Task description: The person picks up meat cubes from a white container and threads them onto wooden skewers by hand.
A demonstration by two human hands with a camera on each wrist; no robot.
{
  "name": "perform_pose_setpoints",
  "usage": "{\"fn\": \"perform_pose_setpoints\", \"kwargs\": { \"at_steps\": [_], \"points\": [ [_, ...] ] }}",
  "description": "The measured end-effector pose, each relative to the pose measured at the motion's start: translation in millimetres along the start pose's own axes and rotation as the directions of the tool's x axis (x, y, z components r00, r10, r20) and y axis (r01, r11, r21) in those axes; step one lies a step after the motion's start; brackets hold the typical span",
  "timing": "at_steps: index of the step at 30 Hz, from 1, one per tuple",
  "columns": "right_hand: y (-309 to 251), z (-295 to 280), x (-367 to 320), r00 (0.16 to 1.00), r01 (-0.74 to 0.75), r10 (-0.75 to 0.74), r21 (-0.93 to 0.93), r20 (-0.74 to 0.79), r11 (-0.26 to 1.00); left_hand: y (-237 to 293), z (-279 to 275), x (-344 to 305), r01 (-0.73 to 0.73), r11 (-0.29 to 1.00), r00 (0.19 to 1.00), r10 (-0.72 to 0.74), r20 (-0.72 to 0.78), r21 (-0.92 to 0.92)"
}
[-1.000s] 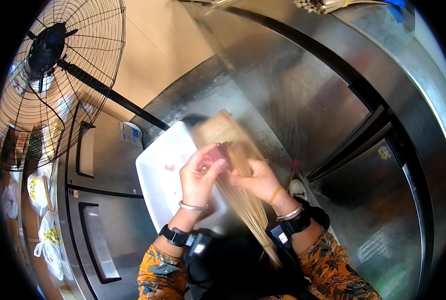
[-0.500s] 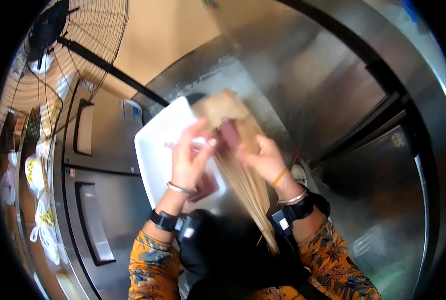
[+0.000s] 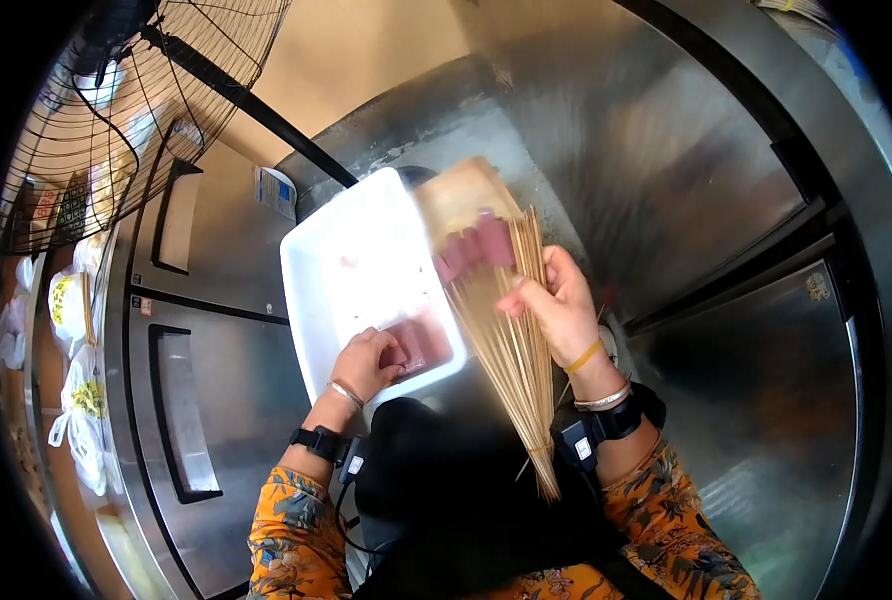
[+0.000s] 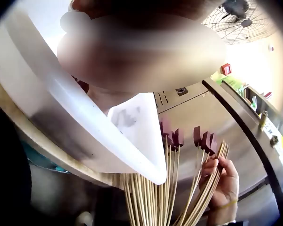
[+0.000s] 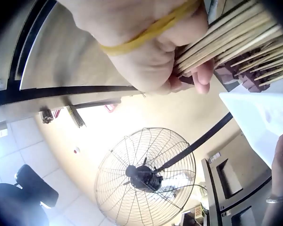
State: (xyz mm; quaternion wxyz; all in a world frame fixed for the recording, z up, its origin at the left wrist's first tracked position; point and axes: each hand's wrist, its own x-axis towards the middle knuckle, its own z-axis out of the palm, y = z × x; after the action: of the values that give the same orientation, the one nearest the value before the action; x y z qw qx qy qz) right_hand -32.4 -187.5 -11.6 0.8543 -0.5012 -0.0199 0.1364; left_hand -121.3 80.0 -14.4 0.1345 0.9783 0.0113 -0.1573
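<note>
In the head view my left hand [image 3: 364, 364] reaches into the white tub [image 3: 301, 290] and grips dark red pieces [image 3: 413, 343] near its lower corner. My right hand [image 3: 563, 308] pinches bare sticks at the right side of a fanned bundle of thin wooden sticks [image 3: 506, 370]. Several dark red pieces [image 3: 478, 246] sit on stick tops over a tan board [image 3: 466, 185]. The left wrist view shows the right hand [image 4: 221, 186] round sticks, with red pieces [image 4: 205, 141] on neighbouring sticks. In the right wrist view its fingers curl round the sticks [image 5: 221, 42].
A black wire fan [image 3: 181, 60] stands at the upper left, its pole slanting behind the tub. Steel cabinets [image 3: 221, 250] line the left, and more steel doors [image 3: 756, 380] the right. Bagged goods [image 3: 86, 400] lie on shelves at the far left.
My left hand has moved from the stick tops down into the tub and taken hold of red pieces. The right hand has shifted slightly right, and the sticks are more fanned out.
</note>
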Motion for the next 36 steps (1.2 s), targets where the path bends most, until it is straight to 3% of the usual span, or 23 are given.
{"fn": "perform_pose_setpoints", "kwargs": {
  "at_steps": [4,5,6,7,9,11,13,15,17,18,21,22,25,26,29,33,36],
  "points": [
    [-4,-5,0,0.995,-0.039,0.037,0.014,0.096,0.999,-3,-4,-1,0.019,0.989,1.0,-0.017,0.019,-0.144],
    [-5,-4,-1,0.994,-0.055,0.051,0.036,0.1,0.998,-12,1,-1,0.064,0.881,0.998,-0.063,0.017,-0.47],
    [-5,-3,-1,0.993,-0.072,0.066,0.057,0.103,0.996,-16,4,1,0.098,0.665,0.994,-0.107,0.035,-0.74],
    [-1,-3,0,0.992,-0.056,0.053,0.031,0.111,0.998,-20,6,5,0.118,0.367,0.988,-0.136,0.072,-0.922],
    [10,-7,0,0.995,-0.029,0.033,-0.039,0.098,0.999,-12,-5,6,0.175,0.205,0.97,-0.203,0.133,-0.963],
    [4,-8,0,0.986,0.037,-0.005,-0.188,0.169,0.982,-11,-5,11,0.154,0.27,0.975,-0.2,0.101,-0.95],
    [-2,-6,-3,0.985,-0.004,0.029,-0.143,0.171,0.99,-19,2,15,0.14,0.409,0.986,-0.143,0.088,-0.902],
    [-6,-1,-5,0.987,-0.008,0.027,-0.116,0.16,0.993,-22,16,18,0.125,0.473,0.983,-0.175,0.046,-0.872],
    [-1,-4,-4,0.987,0.067,-0.03,-0.237,0.155,0.969,-29,28,19,0.116,0.576,0.982,-0.191,0.005,-0.809],
    [2,-3,-3,0.985,0.105,-0.058,-0.294,0.164,0.95,-25,26,17,0.166,0.692,0.973,-0.229,0.004,-0.702],
    [8,-6,-3,0.982,0.13,-0.063,-0.398,0.178,0.908,-17,21,11,0.149,0.789,0.979,-0.204,-0.025,-0.596],
    [14,-7,0,0.97,0.197,-0.118,-0.398,0.214,0.896,-21,22,9,0.161,0.806,0.977,-0.213,-0.026,-0.569],
    [4,-4,-8,0.979,0.157,-0.1,-0.343,0.176,0.926,-16,17,7,0.083,0.911,0.975,-0.157,-0.155,-0.403],
    [7,-3,-6,0.989,0.07,-0.028,-0.292,0.147,0.954,-19,18,8,0.095,0.931,0.966,-0.172,-0.193,-0.353],
    [1,1,-7,0.992,0.124,-0.109,-0.342,0.063,0.931,-10,5,11,0.1,0.976,0.952,-0.151,-0.266,-0.196],
    [14,-5,-4,0.993,0.116,-0.109,-0.319,0.039,0.941,-21,13,15,0.133,0.834,0.966,-0.229,-0.118,-0.535],
    [16,-3,-4,0.989,0.148,-0.148,-0.268,0.022,0.952,-21,20,14,0.137,0.883,0.976,-0.199,-0.093,-0.449]
  ]
}}
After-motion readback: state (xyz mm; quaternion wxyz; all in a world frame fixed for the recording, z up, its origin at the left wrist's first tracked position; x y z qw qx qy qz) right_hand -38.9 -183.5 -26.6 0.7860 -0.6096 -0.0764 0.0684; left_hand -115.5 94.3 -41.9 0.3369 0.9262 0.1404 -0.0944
